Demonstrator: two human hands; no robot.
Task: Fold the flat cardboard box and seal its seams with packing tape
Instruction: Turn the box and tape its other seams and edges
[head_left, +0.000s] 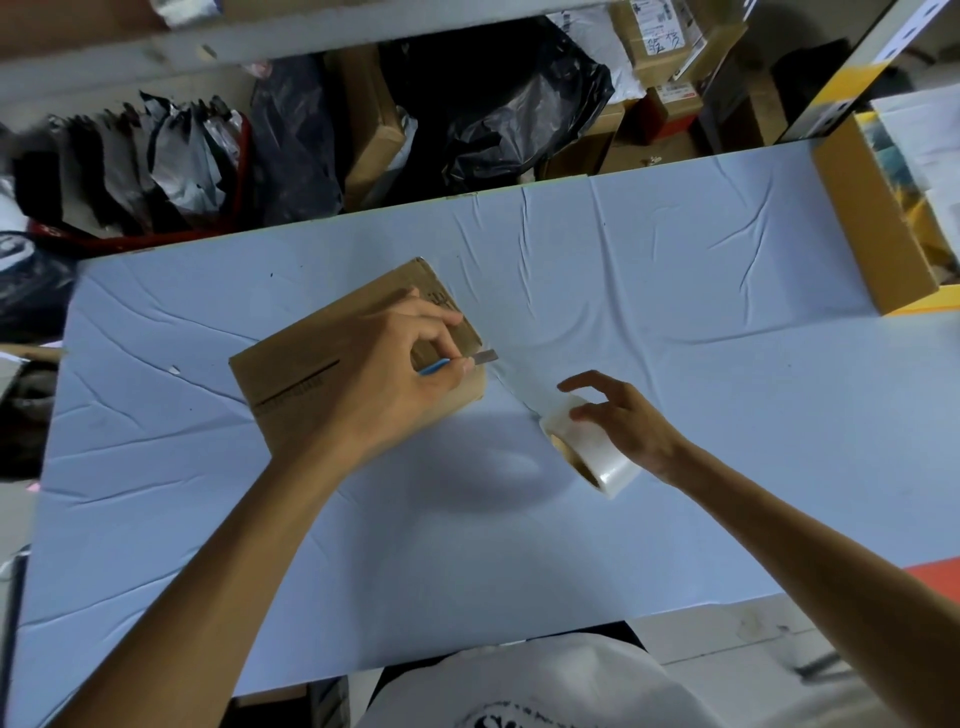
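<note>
So your cardboard box is sitting flat on the table, a bit left of the middle, turned at an angle so one corner points toward the far edge. There's a dark seam line running across its top face, with some print beside it.

Your left hand is resting on top of the box near its right end. The fingers are curled and pinching a small cutter with a blue handle, and the metal blade pokes out just past the box's right edge.

Your right hand is off to the right of the box, gripping the tape roll. The thumb is on the roll and the forefinger is stretched out above it. I can't really tell where the other fingers sit, they're behind the roll. The roll is tipped so you can see into its core.

A clear strip of tape runs from the roll up to the box's right edge, right where the blade is. Can't tell if the blade is actually touching it.

Other stuff: an open carton at the far right of the table, black plastic bags on the floor beyond it, and your white shirt at the bottom.
</note>
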